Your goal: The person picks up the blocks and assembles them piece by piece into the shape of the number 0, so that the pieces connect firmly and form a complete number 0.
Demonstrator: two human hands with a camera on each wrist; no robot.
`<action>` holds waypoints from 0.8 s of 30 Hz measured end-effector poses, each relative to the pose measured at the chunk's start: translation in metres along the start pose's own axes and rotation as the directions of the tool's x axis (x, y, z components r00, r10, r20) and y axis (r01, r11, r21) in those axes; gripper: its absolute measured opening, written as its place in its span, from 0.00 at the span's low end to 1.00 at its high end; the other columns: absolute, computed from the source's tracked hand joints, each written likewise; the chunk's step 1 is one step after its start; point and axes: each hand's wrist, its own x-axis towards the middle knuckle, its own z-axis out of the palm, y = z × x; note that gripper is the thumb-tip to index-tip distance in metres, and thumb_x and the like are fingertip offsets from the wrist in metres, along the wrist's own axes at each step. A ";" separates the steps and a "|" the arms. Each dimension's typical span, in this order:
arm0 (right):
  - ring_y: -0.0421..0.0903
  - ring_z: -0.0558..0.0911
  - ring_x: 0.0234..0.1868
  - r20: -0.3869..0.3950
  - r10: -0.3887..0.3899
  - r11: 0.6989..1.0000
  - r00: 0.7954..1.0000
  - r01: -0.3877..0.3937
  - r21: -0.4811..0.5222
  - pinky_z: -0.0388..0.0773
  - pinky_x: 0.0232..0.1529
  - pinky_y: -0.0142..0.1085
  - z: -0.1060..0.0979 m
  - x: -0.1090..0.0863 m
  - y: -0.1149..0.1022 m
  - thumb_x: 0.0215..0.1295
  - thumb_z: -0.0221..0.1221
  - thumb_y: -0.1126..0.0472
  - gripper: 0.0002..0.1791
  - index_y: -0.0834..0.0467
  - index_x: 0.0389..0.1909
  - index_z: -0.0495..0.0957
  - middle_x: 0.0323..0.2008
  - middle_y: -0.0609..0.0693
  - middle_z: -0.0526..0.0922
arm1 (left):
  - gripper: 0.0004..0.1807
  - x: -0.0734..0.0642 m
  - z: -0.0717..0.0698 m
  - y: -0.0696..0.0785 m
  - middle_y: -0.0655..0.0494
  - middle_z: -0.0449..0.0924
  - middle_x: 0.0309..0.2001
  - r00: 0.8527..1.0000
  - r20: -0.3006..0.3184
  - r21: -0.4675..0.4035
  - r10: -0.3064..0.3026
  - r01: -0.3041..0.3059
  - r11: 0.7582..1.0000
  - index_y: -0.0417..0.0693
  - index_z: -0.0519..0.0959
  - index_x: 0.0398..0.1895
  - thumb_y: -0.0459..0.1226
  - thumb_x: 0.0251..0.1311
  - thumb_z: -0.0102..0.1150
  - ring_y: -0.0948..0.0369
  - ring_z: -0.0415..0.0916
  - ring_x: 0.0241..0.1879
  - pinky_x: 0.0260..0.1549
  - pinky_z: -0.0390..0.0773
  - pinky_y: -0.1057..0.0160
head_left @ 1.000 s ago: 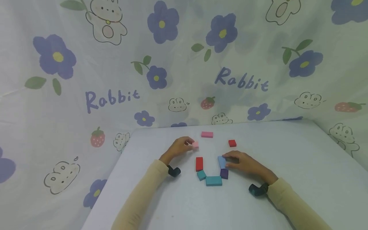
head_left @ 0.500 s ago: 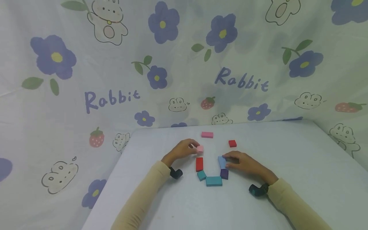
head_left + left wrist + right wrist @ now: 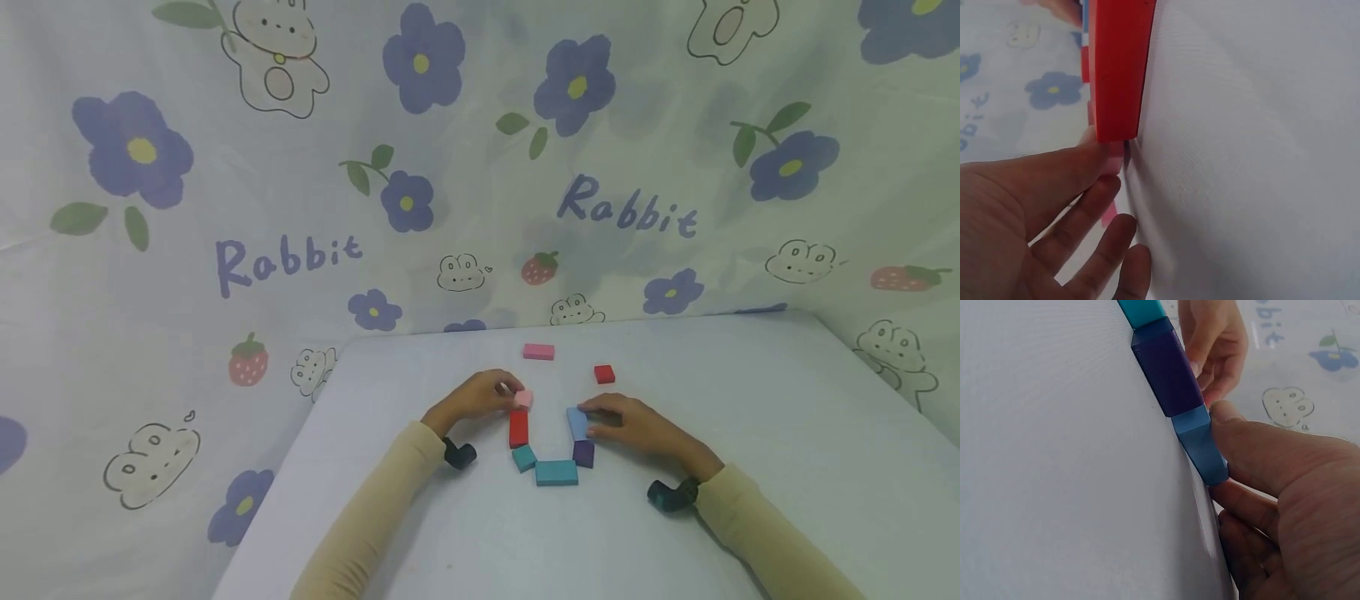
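My left hand (image 3: 477,397) pinches a small pale pink block (image 3: 523,400) at the far end of a long red block (image 3: 519,428). In the left wrist view the pink block (image 3: 1114,161) appears right beside the end of the red block (image 3: 1122,69). Across the gap, my right hand (image 3: 632,422) holds a light blue block (image 3: 576,423) between thumb and fingers. That block's near end meets a dark purple block (image 3: 583,454), as the right wrist view shows too. A long teal block (image 3: 557,473) and a smaller teal block (image 3: 524,458) continue the U-shaped row.
Farther back on the white table (image 3: 750,433) lie a long pink block (image 3: 538,352) and a small red block (image 3: 604,374), both apart from the row. A patterned cloth (image 3: 480,167) hangs behind the table. Both wrists wear dark cameras.
My left hand has brought the pale pink block rightward and nearer, up to the red block's far end. The right hand stays on the light blue block.
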 end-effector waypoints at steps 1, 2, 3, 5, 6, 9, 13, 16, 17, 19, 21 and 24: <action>0.52 0.75 0.67 0.000 -0.004 1.000 1.000 0.004 0.001 0.73 0.66 0.52 0.000 0.000 0.000 0.62 0.66 0.45 0.27 0.48 0.61 0.78 0.61 0.48 0.80 | 0.16 0.000 0.000 0.000 0.61 0.81 0.51 1.000 0.004 0.009 0.003 -0.003 1.000 0.57 0.81 0.53 0.44 0.63 0.66 0.59 0.76 0.53 0.55 0.79 0.56; 0.52 0.75 0.67 0.000 -0.003 1.000 1.000 0.003 0.001 0.73 0.66 0.52 0.000 0.000 0.000 0.62 0.66 0.45 0.27 0.47 0.61 0.78 0.61 0.47 0.80 | 0.16 0.000 0.000 0.000 0.60 0.81 0.51 1.000 0.008 0.015 0.005 -0.005 1.000 0.57 0.81 0.54 0.43 0.63 0.66 0.59 0.76 0.53 0.55 0.79 0.56; 0.52 0.75 0.67 0.001 -0.004 1.000 1.000 0.004 -0.001 0.73 0.66 0.52 0.000 0.000 -0.001 0.62 0.66 0.45 0.27 0.48 0.61 0.78 0.61 0.48 0.80 | 0.16 -0.001 0.000 0.000 0.61 0.81 0.52 1.000 0.012 0.020 0.003 -0.003 1.000 0.57 0.81 0.54 0.44 0.63 0.66 0.59 0.76 0.53 0.55 0.79 0.56; 0.52 0.75 0.66 0.003 -0.005 1.000 1.000 0.005 -0.008 0.73 0.66 0.51 0.000 0.000 -0.001 0.62 0.66 0.44 0.27 0.48 0.61 0.78 0.61 0.48 0.80 | 0.16 -0.001 0.000 -0.001 0.60 0.81 0.52 1.000 0.018 0.014 -0.007 0.006 1.000 0.57 0.81 0.54 0.43 0.63 0.66 0.59 0.75 0.53 0.55 0.79 0.55; 0.52 0.75 0.66 0.003 -0.007 1.000 1.000 0.007 -0.010 0.73 0.66 0.51 0.000 0.000 -0.001 0.63 0.66 0.44 0.27 0.48 0.61 0.78 0.61 0.48 0.80 | 0.17 -0.001 -0.001 -0.001 0.59 0.81 0.52 1.000 0.020 0.011 -0.012 0.012 1.000 0.57 0.81 0.54 0.44 0.63 0.66 0.58 0.75 0.53 0.56 0.79 0.54; 0.52 0.76 0.66 -0.001 -0.005 1.000 1.000 0.005 -0.015 0.73 0.65 0.51 0.000 0.001 -0.001 0.63 0.66 0.44 0.27 0.48 0.61 0.78 0.61 0.48 0.80 | 0.16 -0.001 -0.002 -0.001 0.59 0.81 0.53 0.999 0.025 0.002 -0.021 0.021 1.000 0.58 0.82 0.55 0.44 0.64 0.65 0.58 0.75 0.54 0.57 0.78 0.53; 0.53 0.76 0.66 -0.004 -0.010 1.000 1.000 0.010 -0.018 0.74 0.65 0.52 -0.002 0.000 -0.002 0.63 0.66 0.44 0.27 0.48 0.61 0.78 0.61 0.48 0.80 | 0.15 0.001 -0.002 -0.002 0.59 0.81 0.54 0.999 0.029 -0.011 -0.025 0.026 1.000 0.58 0.82 0.55 0.45 0.66 0.62 0.58 0.75 0.55 0.58 0.77 0.52; 0.52 0.76 0.66 -0.003 -0.013 1.000 1.000 0.013 -0.013 0.73 0.65 0.52 -0.002 0.000 -0.001 0.62 0.66 0.44 0.27 0.48 0.61 0.78 0.61 0.48 0.80 | 0.15 0.001 -0.001 -0.002 0.60 0.81 0.53 0.999 0.027 -0.025 -0.030 0.030 0.999 0.58 0.82 0.54 0.45 0.66 0.63 0.58 0.75 0.55 0.58 0.77 0.52; 0.52 0.76 0.66 -0.002 -0.015 1.000 1.000 0.015 -0.009 0.73 0.65 0.52 -0.002 0.000 -0.001 0.62 0.66 0.44 0.27 0.48 0.61 0.78 0.61 0.48 0.80 | 0.15 0.001 -0.001 -0.002 0.60 0.81 0.53 0.999 0.025 -0.027 -0.029 0.030 0.999 0.59 0.82 0.54 0.45 0.65 0.63 0.58 0.75 0.54 0.58 0.78 0.52; 0.52 0.75 0.66 -0.003 -0.014 1.000 1.000 0.014 -0.001 0.73 0.66 0.52 -0.002 0.000 -0.001 0.62 0.66 0.44 0.27 0.48 0.61 0.78 0.61 0.47 0.80 | 0.14 0.001 0.000 -0.002 0.61 0.81 0.52 0.999 0.023 -0.031 -0.029 0.030 0.999 0.59 0.82 0.54 0.44 0.65 0.63 0.58 0.75 0.54 0.57 0.78 0.52; 0.52 0.75 0.66 -0.002 -0.012 1.000 1.000 0.012 0.004 0.72 0.66 0.52 -0.002 0.000 -0.002 0.62 0.66 0.45 0.27 0.48 0.61 0.78 0.61 0.47 0.80 | 0.14 0.001 0.000 -0.003 0.62 0.81 0.51 0.999 0.022 -0.031 -0.030 0.031 0.999 0.60 0.82 0.53 0.44 0.65 0.63 0.59 0.75 0.53 0.57 0.78 0.53; 0.52 0.76 0.66 -0.002 -0.012 1.000 1.000 0.012 -0.003 0.73 0.66 0.52 -0.002 0.000 -0.002 0.63 0.66 0.46 0.26 0.48 0.61 0.78 0.61 0.48 0.80 | 0.14 0.001 -0.001 -0.003 0.62 0.81 0.51 0.999 0.024 -0.033 -0.028 0.029 0.999 0.60 0.82 0.53 0.45 0.65 0.64 0.59 0.75 0.53 0.57 0.78 0.52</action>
